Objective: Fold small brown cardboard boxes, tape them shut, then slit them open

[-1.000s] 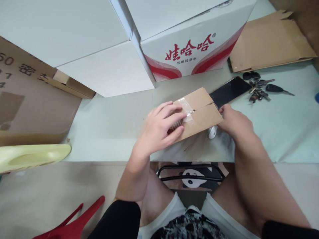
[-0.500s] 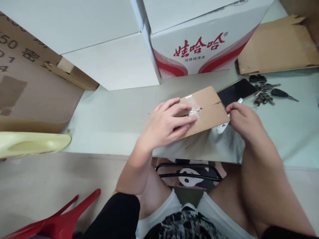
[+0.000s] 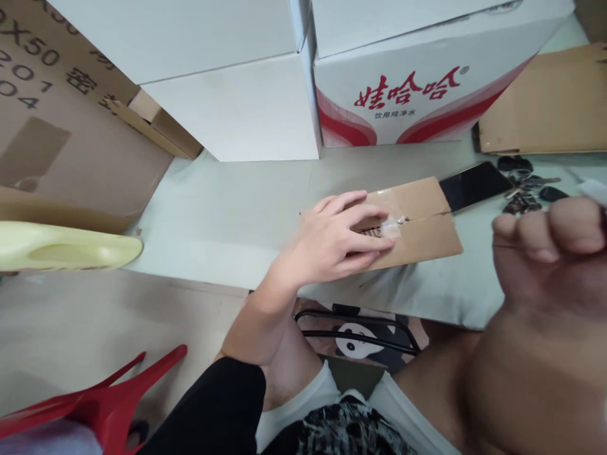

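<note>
A small brown cardboard box (image 3: pixel 422 218) lies on the table, with clear tape across its seam. My left hand (image 3: pixel 341 237) rests over the box's left part and holds it, fingers spread across the top. At the right, my right hand (image 3: pixel 550 253) is raised close to the camera, apart from the box, with its fingers curled. A white utility knife (image 3: pixel 594 188) shows partly above those fingers; the hand and the frame's edge cut off the rest. Beyond the box's right end lies a black phone (image 3: pixel 477 184), with a bunch of keys (image 3: pixel 524 189) beside it.
White cartons (image 3: pixel 232 120) and a carton with red print (image 3: pixel 412 104) stand along the back. A large brown carton (image 3: pixel 85 145) is at the left, a flat cardboard piece (image 3: pixel 545 104) at the back right. A yellow chair back (image 3: pixel 71 246) and a red stool (image 3: pixel 118 392) are at the left.
My right hand has moved away from the box's right end, to the right and up toward the camera. My left hand stays on the box. The view has shifted a little.
</note>
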`<state>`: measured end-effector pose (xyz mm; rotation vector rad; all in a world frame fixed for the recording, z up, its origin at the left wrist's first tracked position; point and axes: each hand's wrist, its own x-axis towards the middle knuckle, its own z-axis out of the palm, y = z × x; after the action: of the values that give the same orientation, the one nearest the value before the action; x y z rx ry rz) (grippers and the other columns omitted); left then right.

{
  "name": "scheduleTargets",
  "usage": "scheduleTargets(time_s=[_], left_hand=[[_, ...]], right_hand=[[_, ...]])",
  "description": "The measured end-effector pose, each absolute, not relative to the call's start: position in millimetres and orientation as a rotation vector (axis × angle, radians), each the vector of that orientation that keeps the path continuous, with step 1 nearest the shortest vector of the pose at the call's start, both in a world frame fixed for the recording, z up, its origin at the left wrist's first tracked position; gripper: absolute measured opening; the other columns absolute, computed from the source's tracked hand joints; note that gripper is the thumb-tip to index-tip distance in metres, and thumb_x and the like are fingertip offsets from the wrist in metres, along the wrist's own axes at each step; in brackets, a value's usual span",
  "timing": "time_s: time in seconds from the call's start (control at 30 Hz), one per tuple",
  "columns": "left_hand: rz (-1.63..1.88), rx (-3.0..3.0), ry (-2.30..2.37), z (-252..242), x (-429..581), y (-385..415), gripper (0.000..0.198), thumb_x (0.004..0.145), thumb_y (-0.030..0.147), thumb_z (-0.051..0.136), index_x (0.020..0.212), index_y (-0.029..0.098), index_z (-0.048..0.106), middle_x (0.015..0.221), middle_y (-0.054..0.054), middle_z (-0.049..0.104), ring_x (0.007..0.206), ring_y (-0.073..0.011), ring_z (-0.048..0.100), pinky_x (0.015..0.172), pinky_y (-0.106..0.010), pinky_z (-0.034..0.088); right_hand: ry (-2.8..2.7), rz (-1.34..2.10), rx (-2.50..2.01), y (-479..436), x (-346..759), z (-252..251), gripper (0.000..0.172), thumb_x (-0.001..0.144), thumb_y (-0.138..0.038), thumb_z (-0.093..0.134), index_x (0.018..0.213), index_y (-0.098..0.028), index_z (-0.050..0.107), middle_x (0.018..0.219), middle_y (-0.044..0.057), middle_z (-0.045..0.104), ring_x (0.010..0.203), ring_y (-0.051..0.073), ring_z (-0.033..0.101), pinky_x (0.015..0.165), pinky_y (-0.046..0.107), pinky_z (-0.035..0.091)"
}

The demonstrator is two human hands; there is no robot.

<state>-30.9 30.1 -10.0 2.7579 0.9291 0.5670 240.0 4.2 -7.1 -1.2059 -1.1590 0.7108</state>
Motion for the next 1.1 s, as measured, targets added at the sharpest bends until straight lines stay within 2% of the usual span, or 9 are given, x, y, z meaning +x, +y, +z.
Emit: scheduleTargets(time_s=[0.07,0.17,0.23,0.37,0.43,0.53,0.77,0.97,1.1], left_hand=[[0.544,2.756,0.919,-8.1,-30.8,29.7,0.027,0.101,0.036,0.059,0.119,0.038,0.078,0.141,-0.003,0.067,0.145,-0.0351,0.048,0.111,-0.053,0.047],[0.555,2.745,0.919,-5.9,-30.1,29.0,0.027,0.100,0.035,0.060,0.120,0.038,0.078,0.152,-0.004,0.060,0.146,-0.0339,0.048,0.114,-0.054,0.045],[0.588,2.753,0.911,-5.4,-29.5,28.4,0.027,0.101,0.035,0.058,0.120,0.037,0.078,0.156,-0.004,0.056,0.146,-0.0323,0.049,0.115,-0.052,0.045],[0.571,2.800,0.884,-6.8,-29.0,29.1,0.029,0.103,0.037,0.055,0.121,0.036,0.078,0.141,-0.002,0.070,0.142,-0.0320,0.053,0.107,-0.051,0.048],[0.551,2.797,0.892,-7.5,-29.1,30.3,0.029,0.102,0.038,0.056,0.122,0.037,0.077,0.139,-0.001,0.071,0.142,-0.0318,0.053,0.107,-0.050,0.048],[0.568,2.779,0.895,-7.7,-29.3,31.8,0.028,0.102,0.038,0.057,0.119,0.037,0.079,0.141,-0.001,0.070,0.142,-0.0327,0.053,0.107,-0.052,0.047],[0.593,2.748,0.903,-8.4,-29.0,32.6,0.028,0.102,0.039,0.055,0.115,0.037,0.080,0.139,-0.001,0.071,0.141,-0.0346,0.054,0.105,-0.054,0.048],[0.574,2.738,0.900,-9.2,-29.6,33.4,0.027,0.101,0.037,0.058,0.116,0.037,0.080,0.141,0.000,0.070,0.141,-0.0346,0.054,0.106,-0.054,0.049],[0.578,2.710,0.908,-8.2,-29.8,33.9,0.028,0.101,0.037,0.057,0.113,0.035,0.081,0.139,0.000,0.072,0.141,-0.0353,0.055,0.106,-0.056,0.049]], right_hand=[[-1.089,0.864,-1.043,3.0,229.2,-1.8,0.033,0.090,-0.066,0.058,0.075,-0.039,0.072,0.047,-0.003,0.034,0.039,0.014,0.034,0.047,0.035,0.037],[-1.104,0.852,-1.050,3.5,216.2,-1.3,0.053,0.088,-0.076,0.055,0.068,-0.029,0.069,0.051,0.002,0.050,0.045,0.019,0.050,0.046,0.036,0.038],[-1.092,0.846,-1.084,3.9,209.8,-4.1,0.057,0.082,-0.081,0.059,0.066,-0.027,0.068,0.053,0.003,0.054,0.047,0.019,0.052,0.046,0.035,0.038],[-1.199,0.773,-1.137,3.5,199.6,-5.8,0.047,0.084,-0.067,0.070,0.068,-0.023,0.066,0.049,-0.002,0.053,0.042,0.014,0.046,0.042,0.031,0.031],[-1.364,0.672,-1.211,4.5,195.7,-3.3,0.042,0.089,-0.054,0.068,0.062,-0.022,0.062,0.049,-0.003,0.053,0.043,0.011,0.043,0.043,0.029,0.029],[-1.498,0.613,-1.329,8.5,191.0,1.2,0.033,0.084,-0.038,0.071,0.058,-0.021,0.060,0.049,-0.005,0.055,0.043,0.008,0.041,0.045,0.026,0.031],[-1.449,0.644,-1.448,13.7,184.7,1.5,0.029,0.079,-0.036,0.071,0.056,-0.020,0.061,0.048,-0.005,0.057,0.044,0.008,0.045,0.044,0.025,0.034],[-1.458,0.815,-1.344,11.8,190.0,2.4,0.009,0.073,-0.023,0.067,0.066,-0.021,0.063,0.055,-0.005,0.059,0.046,0.008,0.047,0.042,0.021,0.035],[-1.573,0.850,-1.200,11.1,196.9,3.7,0.023,0.083,-0.026,0.064,0.062,-0.020,0.058,0.049,-0.004,0.054,0.044,0.006,0.042,0.041,0.019,0.031]])
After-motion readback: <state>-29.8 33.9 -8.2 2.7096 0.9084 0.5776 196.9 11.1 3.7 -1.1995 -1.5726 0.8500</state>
